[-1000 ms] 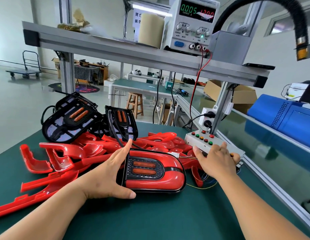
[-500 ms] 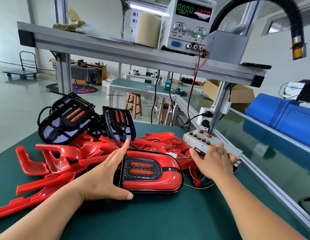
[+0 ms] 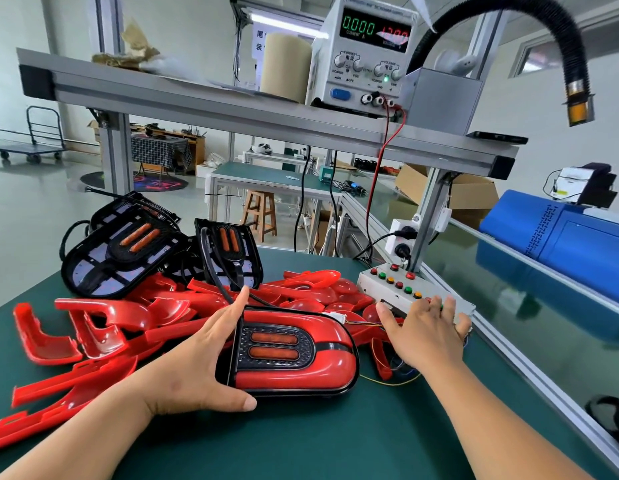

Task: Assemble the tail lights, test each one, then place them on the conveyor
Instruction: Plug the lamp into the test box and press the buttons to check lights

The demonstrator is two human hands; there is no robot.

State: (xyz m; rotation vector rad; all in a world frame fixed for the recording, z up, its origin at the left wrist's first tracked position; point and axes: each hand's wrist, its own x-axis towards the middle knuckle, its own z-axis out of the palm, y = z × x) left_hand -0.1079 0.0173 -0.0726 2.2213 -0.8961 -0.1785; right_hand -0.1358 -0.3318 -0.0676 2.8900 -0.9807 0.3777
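Head view, only one.

Tail light [image 3: 294, 355], assembled, lies flat on the green bench [image 3: 335, 441] at centre frame, red lens up, two orange bars facing the camera. Its lead runs right past a white connector [image 3: 339, 317] toward the button box [image 3: 398, 289]. I can't see where it plugs in.

Left hand [image 3: 194, 368]: fingers straight along the lamp's left end, thumb flat along the near edge. Grip is apart, bracing the lamp rather than clamped round it.

Right hand [image 3: 425, 334]: fingers spread on the near end of the button box, grip apart, holding nothing. Which button is under which finger is hidden.

Change: power supply [image 3: 367, 57], top centre, read 0.005 A a second ago and now reads 0.000. Voltage digits are blurred but look like 12. Both hands are in nearly the same spots, and the right has only shifted a little on the box. The bars show no clear glow.

My read: one test circuit has just been switched off, so we're mid-test, between buttons or at the end of the sequence. Draw was tiny even when on, so watch the bars as well as the meter.

Not yet on the conveyor [image 3: 529, 327], which I take to be the glossy green strip past the rail at right. The lamp is well apart from it.

Backlog at left of frame: a pile of red lens covers [image 3: 110, 327] and black housings [image 3: 121, 251] behind them, unassembled. Plenty of units left.
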